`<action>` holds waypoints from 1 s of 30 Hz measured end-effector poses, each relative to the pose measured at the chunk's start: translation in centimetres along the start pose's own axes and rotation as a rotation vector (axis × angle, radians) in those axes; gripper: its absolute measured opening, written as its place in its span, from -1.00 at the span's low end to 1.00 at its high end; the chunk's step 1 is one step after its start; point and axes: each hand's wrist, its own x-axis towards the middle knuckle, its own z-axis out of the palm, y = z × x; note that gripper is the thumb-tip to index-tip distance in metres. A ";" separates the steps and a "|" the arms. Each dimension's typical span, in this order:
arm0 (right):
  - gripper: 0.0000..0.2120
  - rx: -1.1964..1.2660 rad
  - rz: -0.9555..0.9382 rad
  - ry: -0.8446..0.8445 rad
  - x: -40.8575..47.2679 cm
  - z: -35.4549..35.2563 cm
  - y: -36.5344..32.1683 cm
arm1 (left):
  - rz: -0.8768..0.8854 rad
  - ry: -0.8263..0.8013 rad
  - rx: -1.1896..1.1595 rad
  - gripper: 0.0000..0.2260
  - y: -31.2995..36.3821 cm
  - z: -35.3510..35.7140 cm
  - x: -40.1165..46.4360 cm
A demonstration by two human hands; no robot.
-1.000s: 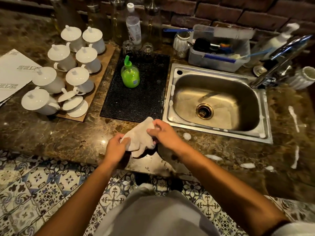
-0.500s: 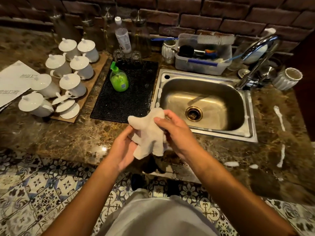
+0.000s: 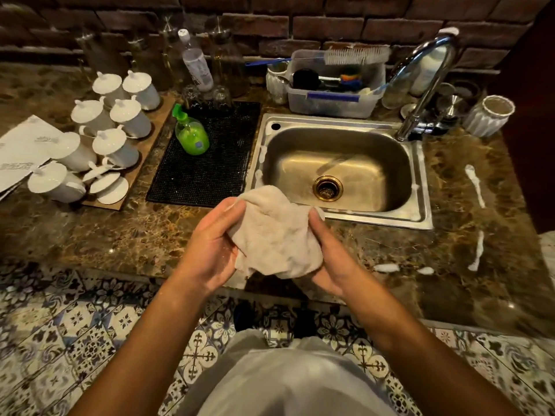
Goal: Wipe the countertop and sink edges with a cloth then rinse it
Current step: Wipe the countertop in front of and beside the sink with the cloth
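Observation:
A crumpled beige cloth [image 3: 274,232] hangs in the air over the front edge of the brown marble countertop [image 3: 120,232], just before the steel sink [image 3: 420,187]. My left hand [image 3: 210,250] grips its left side, thumb on top. My right hand [image 3: 329,259] grips its right side from below. White foam streaks [image 3: 474,184] lie on the counter right of the sink, with more foam dabs [image 3: 261,157] along the sink's left rim. The faucet [image 3: 420,85] arches over the sink's back right corner; no water is visible running.
A black mat [image 3: 207,172] with a green soap bottle [image 3: 190,136] lies left of the sink. White lidded cups [image 3: 120,145] stand on a wooden board at the far left. A plastic tub [image 3: 330,97] with brushes sits behind the sink. A white ribbed jar [image 3: 488,115] stands at the right.
Both hands have lifted the cloth off the counter edge and spread it wider between them. The view shifted so the sink sits more central.

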 end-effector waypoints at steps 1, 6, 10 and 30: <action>-0.44 0.016 0.009 -0.030 -0.1 -0.1 0.3 | 0.000 0.027 0.051 -0.80 -0.2 0.0 -0.2; -0.62 -0.136 -0.053 0.152 -0.4 0.0 1.4 | 0.052 0.148 0.277 -0.82 -1.0 -2.0 -1.2; -0.75 -0.227 -0.032 0.260 -0.7 0.6 2.1 | 0.051 0.159 0.356 -0.81 -0.9 -4.0 -2.0; -0.50 -0.182 0.134 0.083 0.3 4.9 7.5 | 0.042 0.046 0.169 -0.79 -0.1 -9.4 -5.1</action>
